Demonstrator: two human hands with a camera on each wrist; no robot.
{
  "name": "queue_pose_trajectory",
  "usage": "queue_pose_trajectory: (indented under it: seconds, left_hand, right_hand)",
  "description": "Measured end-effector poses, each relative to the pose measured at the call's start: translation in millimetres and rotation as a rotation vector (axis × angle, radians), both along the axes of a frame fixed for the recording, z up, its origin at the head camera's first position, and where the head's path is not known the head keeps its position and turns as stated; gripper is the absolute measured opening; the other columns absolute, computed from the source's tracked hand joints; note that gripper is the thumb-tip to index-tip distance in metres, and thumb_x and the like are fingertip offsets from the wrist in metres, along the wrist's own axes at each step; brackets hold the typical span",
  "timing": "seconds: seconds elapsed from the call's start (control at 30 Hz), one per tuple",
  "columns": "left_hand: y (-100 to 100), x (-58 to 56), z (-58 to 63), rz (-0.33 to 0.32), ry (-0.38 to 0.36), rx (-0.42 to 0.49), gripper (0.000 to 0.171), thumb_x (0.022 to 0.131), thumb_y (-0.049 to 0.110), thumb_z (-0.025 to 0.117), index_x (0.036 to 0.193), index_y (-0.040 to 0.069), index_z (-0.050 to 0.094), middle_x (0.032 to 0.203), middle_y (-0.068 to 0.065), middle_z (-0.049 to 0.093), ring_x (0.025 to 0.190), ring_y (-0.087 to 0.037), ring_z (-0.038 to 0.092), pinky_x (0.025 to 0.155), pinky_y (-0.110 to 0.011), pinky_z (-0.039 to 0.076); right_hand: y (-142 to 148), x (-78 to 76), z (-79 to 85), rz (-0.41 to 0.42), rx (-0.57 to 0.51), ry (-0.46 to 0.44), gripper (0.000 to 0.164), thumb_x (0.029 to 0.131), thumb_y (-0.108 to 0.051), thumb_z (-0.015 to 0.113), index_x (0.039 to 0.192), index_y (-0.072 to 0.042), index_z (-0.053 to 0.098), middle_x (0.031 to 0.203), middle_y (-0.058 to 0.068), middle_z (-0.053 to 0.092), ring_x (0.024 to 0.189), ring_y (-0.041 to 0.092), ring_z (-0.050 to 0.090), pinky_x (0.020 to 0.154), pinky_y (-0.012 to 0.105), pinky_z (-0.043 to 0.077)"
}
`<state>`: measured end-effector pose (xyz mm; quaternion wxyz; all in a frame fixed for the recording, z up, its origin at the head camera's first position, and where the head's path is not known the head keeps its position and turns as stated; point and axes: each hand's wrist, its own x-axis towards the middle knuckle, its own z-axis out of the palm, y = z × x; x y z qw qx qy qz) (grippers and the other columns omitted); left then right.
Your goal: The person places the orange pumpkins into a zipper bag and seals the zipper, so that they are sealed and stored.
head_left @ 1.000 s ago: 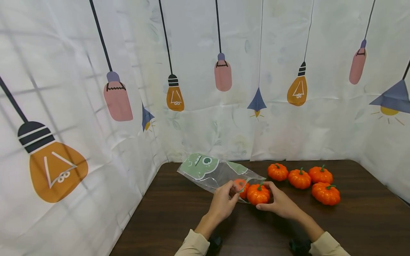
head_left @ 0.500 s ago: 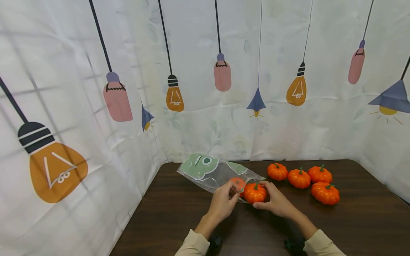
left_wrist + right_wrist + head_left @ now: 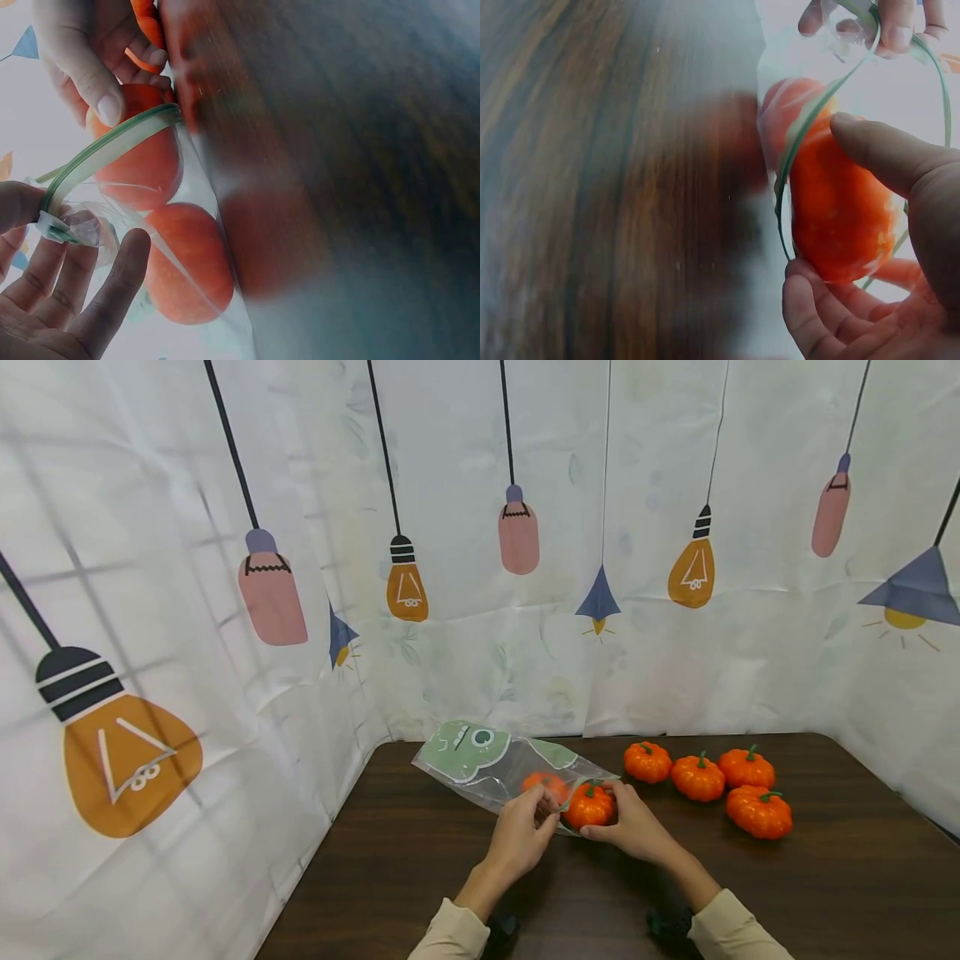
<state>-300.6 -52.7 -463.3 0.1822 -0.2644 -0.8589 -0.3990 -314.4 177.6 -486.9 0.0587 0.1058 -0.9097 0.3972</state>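
Observation:
A clear zip bag [image 3: 491, 770] with a green cartoon print lies on the table, its green-edged mouth towards the right. My left hand [image 3: 519, 831] pinches the bag's rim between thumb and fingers, as the left wrist view shows. In my right hand [image 3: 633, 822] is an orange toy pumpkin [image 3: 589, 807], gripped between thumb and fingers at the bag's mouth. Part of that pumpkin is inside the green rim [image 3: 810, 124]. Another pumpkin [image 3: 191, 262] rests inside the bag, touching or very near the held one.
Several more orange pumpkins [image 3: 698, 778] with green stems stand together at the back right of the dark wooden table [image 3: 360, 860]. A white curtain [image 3: 465, 668] printed with lamps hangs behind and along the left side.
My right hand has moved left, carrying its pumpkin into the bag's mouth. The pumpkin inside has shifted left, deeper into the bag. My left hand has stayed at the rim.

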Motion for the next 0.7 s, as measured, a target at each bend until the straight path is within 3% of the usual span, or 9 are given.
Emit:
queue_pose_trajectory:
  seconds: [0.23,0.37,0.47,0.7]
  left_hand:
    - [-0.1,1.2,1.5,-0.002,-0.014,-0.003,0.014,0.090,0.010,0.073,0.093,0.018,0.062,0.083,0.005,0.067,0.074,0.000,0.057,0.068,-0.017,0.050]
    - [-0.4,1.4,1.6,-0.004,0.000,-0.007,0.014,0.090,0.009,0.073,0.093,0.018,0.061,0.082,0.005,0.067,0.073,-0.001,0.058,0.068,-0.017,0.050]
    - [-0.5,1.4,1.2,-0.002,0.009,-0.007,0.015,0.089,0.009,0.073,0.092,0.018,0.061,0.082,0.005,0.067,0.074,-0.001,0.058,0.068,-0.017,0.050]
    - [0.8,0.5,1.3,0.003,0.024,-0.006,0.016,0.088,0.007,0.073,0.091,0.018,0.061,0.080,0.004,0.068,0.071,-0.002,0.059,0.066,-0.016,0.049]
  right_hand:
    - [-5.9,-0.7,0.9,-0.022,0.002,0.011,0.087,0.077,-0.039,0.088,0.138,0.006,0.045,0.136,0.026,0.054,0.120,0.037,0.058,0.103,0.056,0.047]
    - [-4.5,-0.7,0.5,-0.027,0.005,0.012,0.080,0.077,-0.034,0.090,0.132,0.006,0.049,0.125,0.020,0.058,0.102,0.027,0.059,0.089,0.042,0.050]
    - [-3.2,-0.5,1.0,-0.017,-0.005,0.005,0.075,0.078,-0.032,0.089,0.131,0.005,0.050,0.117,0.018,0.057,0.089,0.021,0.055,0.077,0.032,0.047]
    - [-0.5,-1.1,0.7,-0.014,-0.039,0.007,0.062,0.085,-0.022,0.082,0.134,0.003,0.054,0.121,0.019,0.056,0.086,0.018,0.060,0.072,0.027,0.050]
